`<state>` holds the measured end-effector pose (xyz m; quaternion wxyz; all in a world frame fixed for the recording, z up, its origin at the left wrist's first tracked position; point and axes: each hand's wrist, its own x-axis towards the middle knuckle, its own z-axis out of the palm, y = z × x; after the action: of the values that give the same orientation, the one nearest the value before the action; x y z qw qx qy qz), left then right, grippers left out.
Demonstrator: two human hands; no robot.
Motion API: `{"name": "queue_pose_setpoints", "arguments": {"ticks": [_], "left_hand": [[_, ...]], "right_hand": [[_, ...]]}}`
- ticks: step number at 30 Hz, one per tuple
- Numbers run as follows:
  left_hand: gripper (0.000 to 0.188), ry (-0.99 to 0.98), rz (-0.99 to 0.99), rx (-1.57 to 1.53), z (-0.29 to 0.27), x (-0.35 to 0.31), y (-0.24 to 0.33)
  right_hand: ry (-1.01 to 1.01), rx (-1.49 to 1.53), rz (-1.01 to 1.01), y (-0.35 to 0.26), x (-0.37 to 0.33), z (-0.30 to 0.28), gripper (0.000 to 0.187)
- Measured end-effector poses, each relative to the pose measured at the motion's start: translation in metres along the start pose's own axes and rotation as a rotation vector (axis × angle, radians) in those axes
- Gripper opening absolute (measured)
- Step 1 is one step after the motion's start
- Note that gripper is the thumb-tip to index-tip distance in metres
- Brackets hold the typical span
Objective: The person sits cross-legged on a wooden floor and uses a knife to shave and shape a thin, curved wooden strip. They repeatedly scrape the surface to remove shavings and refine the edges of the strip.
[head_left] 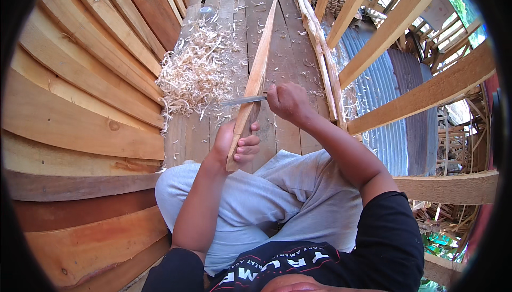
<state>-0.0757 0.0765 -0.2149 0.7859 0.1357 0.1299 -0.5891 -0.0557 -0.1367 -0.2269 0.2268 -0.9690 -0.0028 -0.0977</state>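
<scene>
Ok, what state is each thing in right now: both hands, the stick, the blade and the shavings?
Left hand: closed around the near end of the long pale wooden stick.
Right hand: gripping the grey metal knife blade.
Stick: slanting away over the plank floor.
Blade: laid across the stick.
Pale curly wood shavings: piled loosely.

We are looking down from 1 head-worn fisheye camera, close above the seated person's lap, facing forward and downward along the plank floor (234,4) running to the top of the frame. The left hand (234,145) and right hand (288,101) are sitting near the centre, close to the lens. Straight boards are bending toward the dark round rim. No 2nd view is sharing this scene.
</scene>
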Motion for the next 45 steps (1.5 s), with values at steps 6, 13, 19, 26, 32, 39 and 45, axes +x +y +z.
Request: {"name": "queue_pose_setpoints", "arguments": {"ticks": [6,13,19,26,32,39,45], "left_hand": [[0.027,-0.053,0.005,-0.026,-0.001,0.003,0.007],[0.026,-0.096,0.016,-0.023,-0.002,-0.007,-0.006],[0.032,-0.012,-0.03,-0.007,-0.004,0.004,0.001],[0.029,0.04,-0.002,0.006,0.0,0.005,-0.007],[0.024,-0.066,-0.034,-0.049,-0.002,0.002,-0.004],[0.026,-0.071,-0.024,-0.035,-0.005,0.002,-0.005],[0.027,-0.051,0.022,0.0,-0.002,-0.001,-0.005]], "right_hand": [[0.211,-0.114,0.057,0.004,0.018,0.009,0.054],[-0.038,0.079,0.252,0.018,0.017,0.002,0.054],[0.022,-0.023,0.079,0.0,0.009,-0.007,0.049],[0.02,0.027,0.083,-0.009,0.004,-0.015,0.051],[0.137,-0.003,0.017,0.004,0.013,-0.004,0.052],[0.052,-0.019,-0.001,-0.003,0.011,-0.009,0.051],[-0.003,0.0,-0.016,-0.004,0.007,-0.004,0.049]]}}
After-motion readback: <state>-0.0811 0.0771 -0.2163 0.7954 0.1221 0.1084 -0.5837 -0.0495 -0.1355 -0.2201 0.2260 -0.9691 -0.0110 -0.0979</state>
